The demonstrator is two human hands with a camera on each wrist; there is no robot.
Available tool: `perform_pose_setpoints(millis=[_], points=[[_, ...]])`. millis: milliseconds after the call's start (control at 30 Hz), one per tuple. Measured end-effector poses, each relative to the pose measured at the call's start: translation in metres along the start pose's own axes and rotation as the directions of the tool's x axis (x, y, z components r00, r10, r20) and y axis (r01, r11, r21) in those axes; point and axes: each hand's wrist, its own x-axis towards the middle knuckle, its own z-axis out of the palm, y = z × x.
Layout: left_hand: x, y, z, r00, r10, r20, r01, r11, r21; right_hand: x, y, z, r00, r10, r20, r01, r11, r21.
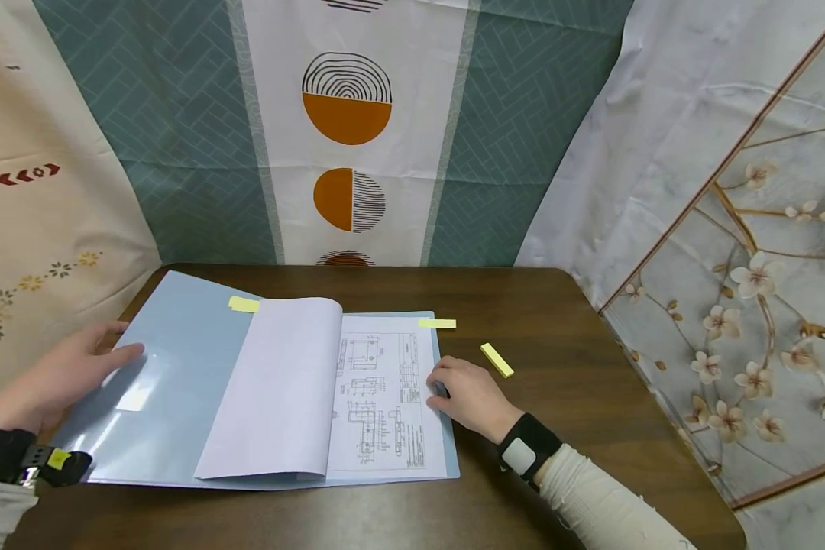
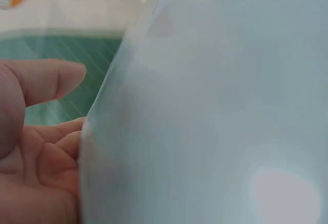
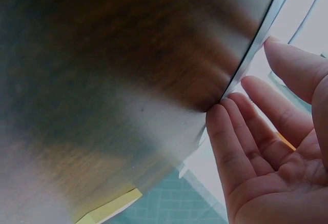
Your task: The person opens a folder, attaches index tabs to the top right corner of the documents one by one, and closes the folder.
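A light blue folder [image 1: 179, 321] lies spread out on the table, its left cover raised and glossy. Inside it a white page [image 1: 275, 389] curves over to the left, with a technical drawing sheet [image 1: 378, 405] lying flat at its right. My left hand [image 1: 89, 367] is at the cover's left edge; in the left wrist view its fingers are partly hidden behind the cover [image 2: 205, 106] and the thumb stands apart from it. My right hand [image 1: 474, 393] rests at the folder's right edge. In the right wrist view its fingertips [image 3: 218, 114] touch that edge, nothing visibly pinched.
Yellow sticky tabs stick out from the folder, one near the turned page's top [image 1: 244, 305] and one at the upper right [image 1: 437, 324]. A small yellow sticky-note pad [image 1: 497, 360] lies on the brown table [image 1: 536, 321] beyond my right hand. Patterned cloths [image 1: 199, 130] hang behind.
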Motion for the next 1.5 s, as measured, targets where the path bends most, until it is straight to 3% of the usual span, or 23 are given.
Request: perform_pose_setpoints(millis=[133,200,267,433,567,633,733,933,1167,1233,1333,1500], points=[[-0.005,0.026,-0.006,0.996,0.084,0.014,-0.082,0.989,-0.125,-0.001,0.001,-0.001,1.0,-0.011,-0.018,0.011,1.0,0.009],[-0.008,0.035,-0.01,0.991,0.117,0.056,-0.105,0.978,-0.182,-0.002,0.001,-0.003,1.0,-0.01,-0.022,0.01,1.0,0.009],[-0.011,0.044,-0.015,0.984,0.127,0.123,-0.091,0.96,-0.265,-0.002,0.002,-0.004,1.0,-0.009,-0.026,0.009,1.0,0.005],[-0.014,0.07,-0.025,0.943,0.161,0.292,-0.031,0.915,-0.402,-0.003,0.004,-0.008,1.0,-0.002,-0.03,0.002,1.0,-0.006],[-0.014,0.1,-0.016,0.916,0.244,0.32,-0.066,0.876,-0.479,-0.003,0.005,-0.008,1.0,0.013,-0.022,-0.013,1.0,-0.008],[-0.014,0.117,-0.006,0.913,0.279,0.298,-0.09,0.85,-0.519,-0.003,0.004,-0.007,1.0,0.017,-0.017,-0.017,1.0,-0.009],[-0.016,0.143,0.013,0.915,0.311,0.258,-0.133,0.835,-0.534,-0.002,0.003,-0.006,1.0,0.015,-0.008,-0.016,1.0,-0.011],[-0.021,0.194,0.057,0.918,0.35,0.189,-0.246,0.872,-0.423,-0.001,0.007,-0.003,1.0,-0.013,0.004,0.013,1.0,0.014],[-0.024,0.241,0.118,0.944,0.328,0.038,-0.304,0.909,-0.284,-0.002,0.016,-0.001,0.998,-0.061,-0.013,0.062,0.997,0.056],[-0.023,0.25,0.136,0.945,0.326,-0.011,-0.32,0.919,-0.228,-0.003,0.018,0.0,0.999,-0.051,-0.008,0.051,0.997,0.065],[-0.021,0.256,0.164,0.933,0.353,-0.07,-0.359,0.923,-0.137,-0.005,0.019,0.0,0.999,-0.042,-0.011,0.043,0.995,0.085],[-0.019,0.246,0.199,0.905,0.416,-0.09,-0.418,0.908,-0.004,-0.006,0.02,-0.002,0.997,-0.071,-0.028,0.073,0.991,0.114]])
